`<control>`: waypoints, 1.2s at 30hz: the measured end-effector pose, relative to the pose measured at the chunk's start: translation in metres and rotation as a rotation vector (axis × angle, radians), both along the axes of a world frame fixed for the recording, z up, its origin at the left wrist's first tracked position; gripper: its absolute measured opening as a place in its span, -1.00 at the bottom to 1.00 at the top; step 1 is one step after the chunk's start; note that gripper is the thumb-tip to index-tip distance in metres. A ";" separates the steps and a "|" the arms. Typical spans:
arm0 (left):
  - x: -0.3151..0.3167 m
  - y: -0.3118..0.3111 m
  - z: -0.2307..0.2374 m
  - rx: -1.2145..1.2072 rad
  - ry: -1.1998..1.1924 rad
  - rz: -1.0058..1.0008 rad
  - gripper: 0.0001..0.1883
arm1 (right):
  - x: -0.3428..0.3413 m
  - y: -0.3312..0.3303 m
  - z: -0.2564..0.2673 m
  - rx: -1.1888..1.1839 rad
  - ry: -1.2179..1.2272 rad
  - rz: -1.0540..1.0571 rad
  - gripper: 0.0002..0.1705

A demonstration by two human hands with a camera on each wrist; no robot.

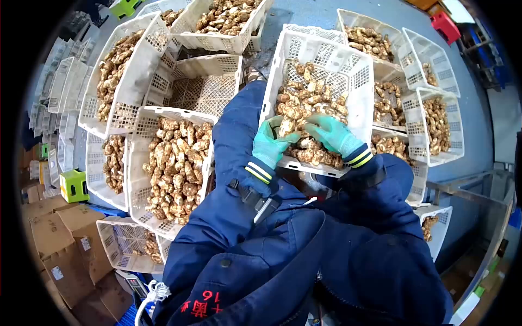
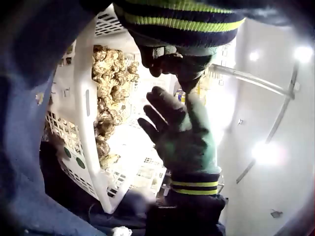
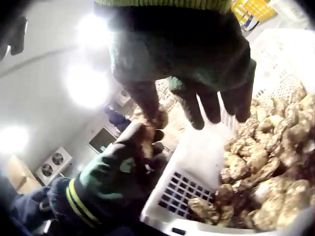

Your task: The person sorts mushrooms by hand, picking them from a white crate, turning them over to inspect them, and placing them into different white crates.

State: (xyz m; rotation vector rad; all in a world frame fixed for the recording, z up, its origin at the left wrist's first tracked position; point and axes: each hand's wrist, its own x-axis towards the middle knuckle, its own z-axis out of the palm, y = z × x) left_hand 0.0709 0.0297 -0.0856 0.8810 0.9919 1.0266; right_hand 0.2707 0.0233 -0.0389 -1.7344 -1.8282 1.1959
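Mushroom, brown and knobbly, sits in the left hand, whose fingers appear curled round it. The right hand is just beside, its fingers loosely extended and apparently not gripping. Below and beyond both sets of fingers, more mushrooms lie in a white crate. The step seems to be picking over pieces singly; next calls for a light hold and gentle release.
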 end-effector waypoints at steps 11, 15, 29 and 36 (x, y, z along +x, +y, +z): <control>-0.004 -0.005 0.003 0.090 -0.060 -0.048 -0.67 | -0.028 -0.005 -0.015 0.020 0.485 -0.175 -0.74; -0.008 0.002 0.028 0.039 -0.061 0.018 -0.76 | -0.002 -0.004 -0.022 0.782 0.040 0.193 -0.55; -0.005 0.004 -0.015 -0.510 -0.458 -0.538 -0.42 | -0.007 -0.006 -0.003 0.649 0.311 0.256 -0.65; -0.006 -0.003 -0.036 -0.336 -0.454 -0.370 -0.50 | -0.035 -0.009 -0.005 0.309 0.504 -0.004 -0.61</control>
